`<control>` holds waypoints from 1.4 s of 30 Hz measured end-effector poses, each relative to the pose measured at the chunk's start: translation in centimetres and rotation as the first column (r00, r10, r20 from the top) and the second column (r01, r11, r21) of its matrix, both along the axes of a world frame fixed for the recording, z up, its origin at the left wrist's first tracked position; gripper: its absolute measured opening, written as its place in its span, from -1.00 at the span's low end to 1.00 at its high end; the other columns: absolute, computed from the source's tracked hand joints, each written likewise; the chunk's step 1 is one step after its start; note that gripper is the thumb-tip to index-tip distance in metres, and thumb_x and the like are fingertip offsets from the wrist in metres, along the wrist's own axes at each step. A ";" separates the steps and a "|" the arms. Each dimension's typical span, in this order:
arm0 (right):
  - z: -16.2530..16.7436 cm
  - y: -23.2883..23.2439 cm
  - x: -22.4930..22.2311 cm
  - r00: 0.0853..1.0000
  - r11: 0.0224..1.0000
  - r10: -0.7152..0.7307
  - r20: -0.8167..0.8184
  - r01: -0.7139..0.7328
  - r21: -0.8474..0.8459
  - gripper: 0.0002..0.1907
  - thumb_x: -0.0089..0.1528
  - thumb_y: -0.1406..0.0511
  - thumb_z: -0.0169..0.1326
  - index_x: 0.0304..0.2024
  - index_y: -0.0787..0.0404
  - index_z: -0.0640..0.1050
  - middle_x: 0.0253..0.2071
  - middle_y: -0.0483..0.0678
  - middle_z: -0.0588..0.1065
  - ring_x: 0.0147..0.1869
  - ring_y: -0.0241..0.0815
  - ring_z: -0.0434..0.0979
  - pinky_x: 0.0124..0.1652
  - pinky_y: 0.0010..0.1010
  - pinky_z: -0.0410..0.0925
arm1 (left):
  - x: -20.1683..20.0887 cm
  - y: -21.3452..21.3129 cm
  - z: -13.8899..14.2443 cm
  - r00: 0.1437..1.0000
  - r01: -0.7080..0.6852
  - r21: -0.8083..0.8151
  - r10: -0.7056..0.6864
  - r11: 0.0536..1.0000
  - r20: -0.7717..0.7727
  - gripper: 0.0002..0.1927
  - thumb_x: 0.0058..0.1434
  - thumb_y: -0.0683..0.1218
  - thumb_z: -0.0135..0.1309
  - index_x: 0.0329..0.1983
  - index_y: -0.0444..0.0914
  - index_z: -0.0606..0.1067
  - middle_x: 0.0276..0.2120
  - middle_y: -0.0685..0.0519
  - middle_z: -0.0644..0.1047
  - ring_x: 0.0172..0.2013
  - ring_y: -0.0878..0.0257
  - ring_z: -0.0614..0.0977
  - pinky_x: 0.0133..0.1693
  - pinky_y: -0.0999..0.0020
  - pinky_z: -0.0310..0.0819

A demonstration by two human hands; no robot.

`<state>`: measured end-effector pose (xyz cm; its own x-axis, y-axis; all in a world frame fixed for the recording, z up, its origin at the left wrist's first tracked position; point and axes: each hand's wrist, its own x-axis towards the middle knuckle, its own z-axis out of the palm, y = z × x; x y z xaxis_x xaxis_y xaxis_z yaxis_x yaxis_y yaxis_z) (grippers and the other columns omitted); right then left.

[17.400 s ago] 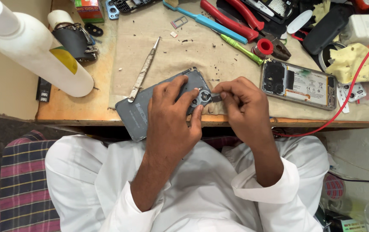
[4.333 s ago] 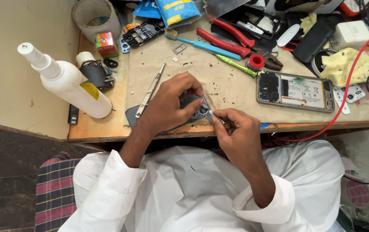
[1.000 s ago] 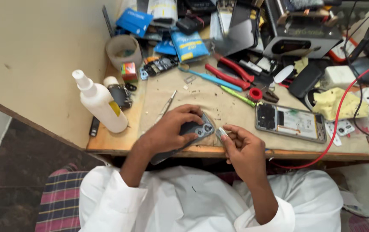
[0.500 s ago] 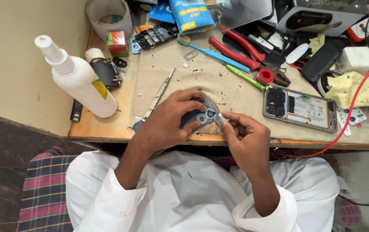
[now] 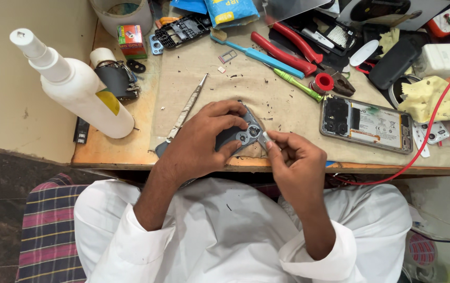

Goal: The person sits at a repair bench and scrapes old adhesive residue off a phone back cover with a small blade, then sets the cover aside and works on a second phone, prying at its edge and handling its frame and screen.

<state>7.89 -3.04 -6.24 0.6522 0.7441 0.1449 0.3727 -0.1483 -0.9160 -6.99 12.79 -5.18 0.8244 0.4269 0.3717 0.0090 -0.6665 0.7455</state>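
— From the head view, where is the grey phone back cover (image 5: pixel 238 137)?

— At the tabletop's (image 5: pixel 130 152) near edge, under the left hand (image 5: pixel 204 144), whose fingers curl around it and press it down.

— And the right hand (image 5: pixel 295 160)?

— Closed, pinching a small pale piece (image 5: pixel 265 135) at the cover's camera corner.

— Nearby?

— Metal tweezers (image 5: pixel 187 107) just left, an opened phone (image 5: pixel 366 123) to the right, a white spray bottle (image 5: pixel 75 86) far left.
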 end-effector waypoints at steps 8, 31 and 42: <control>-0.3 -0.2 -0.5 0.990 1.000 -0.011 0.137 0.011 0.000 -0.81 0.24 0.46 0.20 -0.09 0.38 0.66 -0.46 -0.25 0.48 -0.49 -0.57 0.24 -0.52 -0.66 0.14 | -0.1 -0.1 -0.1 1.000 -0.008 -0.007 0.008 1.000 -0.006 -0.66 0.03 -0.23 0.29 -0.09 -0.26 0.57 0.12 0.01 0.52 0.18 0.04 0.52 0.16 0.21 0.46; 3.4 0.0 1.3 0.989 0.996 -0.087 0.117 0.083 0.041 -0.68 0.27 0.45 0.15 0.09 0.33 0.59 -0.14 -0.05 0.53 -0.39 -0.36 0.50 -0.45 -0.49 0.34 | -1.5 -1.5 -0.3 0.995 0.051 0.217 -0.069 0.975 0.076 -0.59 -0.11 -0.35 0.15 -0.22 -0.10 0.70 0.11 -0.03 0.55 0.19 -0.03 0.52 0.21 0.16 0.41; 1.8 2.1 -4.5 0.522 0.920 0.381 0.763 -0.132 -0.369 -0.29 0.35 0.07 -0.06 0.42 0.37 0.22 0.52 0.15 0.14 0.60 0.08 0.01 0.41 0.14 -0.21 | -3.3 0.2 -0.4 0.978 -0.154 0.023 0.149 0.988 0.149 -0.47 0.26 -0.33 -0.03 0.34 -0.41 0.30 0.27 -0.28 0.39 0.28 -0.20 0.43 0.25 0.10 0.36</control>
<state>3.35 -0.92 -4.49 0.1208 0.9464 0.2995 0.9859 -0.0793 -0.1471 -10.29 12.95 -5.54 0.6871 0.5273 0.4999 0.0043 -0.6909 0.7229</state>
